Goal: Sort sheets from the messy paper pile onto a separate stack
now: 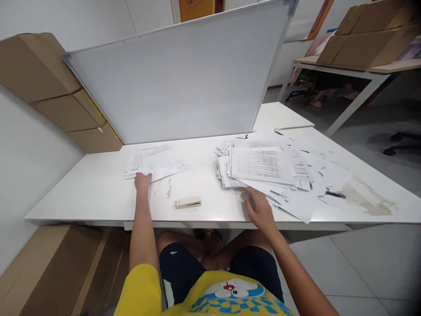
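My left hand (143, 180) has its fingers closed on the near edge of a small stack of printed sheets (164, 162), which lies loosely fanned on the left part of the table. My right hand (259, 208) rests at the near edge of a larger, untidy pile of printed papers (259, 166). Its thumb and fingers are apart, with the fingertips close to the pile and partly hidden. Between the two hands lies a cream-coloured stapler (188, 202), which neither hand touches.
A large whiteboard (184, 79) stands along the back of the white table (95, 188). Cardboard boxes (49, 66) are stacked at the left wall, with more boxes (55, 263) below. Torn paper and a brownish patch (368, 197) lie at right. Behind, another desk (348, 68) holds boxes.
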Demonstrator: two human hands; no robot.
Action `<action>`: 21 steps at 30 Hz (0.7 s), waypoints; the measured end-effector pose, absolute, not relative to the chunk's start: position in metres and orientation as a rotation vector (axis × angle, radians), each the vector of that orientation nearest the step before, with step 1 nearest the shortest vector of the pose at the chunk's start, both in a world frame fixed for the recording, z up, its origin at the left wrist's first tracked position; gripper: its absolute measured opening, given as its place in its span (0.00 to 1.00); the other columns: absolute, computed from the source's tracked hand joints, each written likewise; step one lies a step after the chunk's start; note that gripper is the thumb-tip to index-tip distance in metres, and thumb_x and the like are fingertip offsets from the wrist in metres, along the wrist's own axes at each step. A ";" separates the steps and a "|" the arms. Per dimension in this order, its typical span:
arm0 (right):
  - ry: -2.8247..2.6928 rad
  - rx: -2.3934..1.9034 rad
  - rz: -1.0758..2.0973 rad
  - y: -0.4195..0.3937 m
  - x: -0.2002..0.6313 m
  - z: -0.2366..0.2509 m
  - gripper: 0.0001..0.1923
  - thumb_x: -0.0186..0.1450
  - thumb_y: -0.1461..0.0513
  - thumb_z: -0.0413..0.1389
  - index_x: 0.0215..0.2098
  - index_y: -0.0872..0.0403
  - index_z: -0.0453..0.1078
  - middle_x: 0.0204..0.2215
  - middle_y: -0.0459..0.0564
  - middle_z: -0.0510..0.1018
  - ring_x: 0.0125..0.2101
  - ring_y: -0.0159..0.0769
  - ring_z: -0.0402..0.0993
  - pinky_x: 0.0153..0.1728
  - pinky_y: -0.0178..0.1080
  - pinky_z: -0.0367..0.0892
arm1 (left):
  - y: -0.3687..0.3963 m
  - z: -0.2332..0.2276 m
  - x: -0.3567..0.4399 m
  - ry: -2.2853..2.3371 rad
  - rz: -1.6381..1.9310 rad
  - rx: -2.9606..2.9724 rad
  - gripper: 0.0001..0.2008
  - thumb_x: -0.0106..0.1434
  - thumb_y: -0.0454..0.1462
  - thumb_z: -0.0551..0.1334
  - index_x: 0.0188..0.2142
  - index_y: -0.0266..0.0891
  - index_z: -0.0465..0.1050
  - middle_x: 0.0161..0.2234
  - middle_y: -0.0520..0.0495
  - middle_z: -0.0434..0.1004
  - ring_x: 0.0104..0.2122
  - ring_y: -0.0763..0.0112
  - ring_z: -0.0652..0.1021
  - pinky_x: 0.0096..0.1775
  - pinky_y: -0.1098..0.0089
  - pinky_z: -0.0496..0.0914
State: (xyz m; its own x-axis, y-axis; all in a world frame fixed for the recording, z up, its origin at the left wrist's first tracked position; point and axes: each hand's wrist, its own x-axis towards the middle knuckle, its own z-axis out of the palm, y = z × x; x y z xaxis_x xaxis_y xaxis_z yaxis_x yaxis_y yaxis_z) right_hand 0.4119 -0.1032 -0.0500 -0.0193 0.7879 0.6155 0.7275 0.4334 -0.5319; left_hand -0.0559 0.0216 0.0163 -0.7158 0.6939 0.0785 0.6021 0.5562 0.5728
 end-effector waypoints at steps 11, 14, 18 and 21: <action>-1.828 -1.282 -0.049 -0.103 0.407 -0.043 0.15 0.70 0.63 0.47 0.53 0.55 0.66 0.45 0.58 0.77 0.45 0.47 0.74 0.45 0.49 0.71 | 0.011 0.029 -0.045 2.651 0.955 1.167 0.10 0.60 0.39 0.59 0.35 0.35 0.75 0.36 0.37 0.80 0.40 0.55 0.78 0.41 0.61 0.70; -1.836 -1.286 -0.051 -0.103 0.407 -0.043 0.15 0.69 0.63 0.46 0.53 0.55 0.66 0.44 0.58 0.77 0.45 0.48 0.74 0.45 0.49 0.71 | 0.001 0.033 -0.042 2.742 0.942 1.172 0.12 0.64 0.40 0.56 0.37 0.35 0.75 0.38 0.36 0.78 0.42 0.54 0.77 0.41 0.60 0.70; -1.847 -1.289 -0.061 -0.102 0.407 -0.045 0.15 0.69 0.63 0.46 0.53 0.55 0.65 0.43 0.58 0.77 0.43 0.48 0.74 0.43 0.49 0.71 | -0.010 0.039 -0.038 2.859 0.925 1.176 0.17 0.70 0.41 0.50 0.49 0.33 0.71 0.45 0.36 0.74 0.43 0.60 0.76 0.41 0.61 0.72; -1.850 -1.291 -0.067 -0.102 0.407 -0.045 0.15 0.69 0.64 0.46 0.53 0.55 0.65 0.43 0.57 0.78 0.43 0.47 0.74 0.43 0.49 0.71 | -0.015 0.043 -0.036 2.897 0.857 1.208 0.18 0.68 0.44 0.57 0.53 0.35 0.68 0.49 0.40 0.72 0.45 0.64 0.75 0.45 0.58 0.73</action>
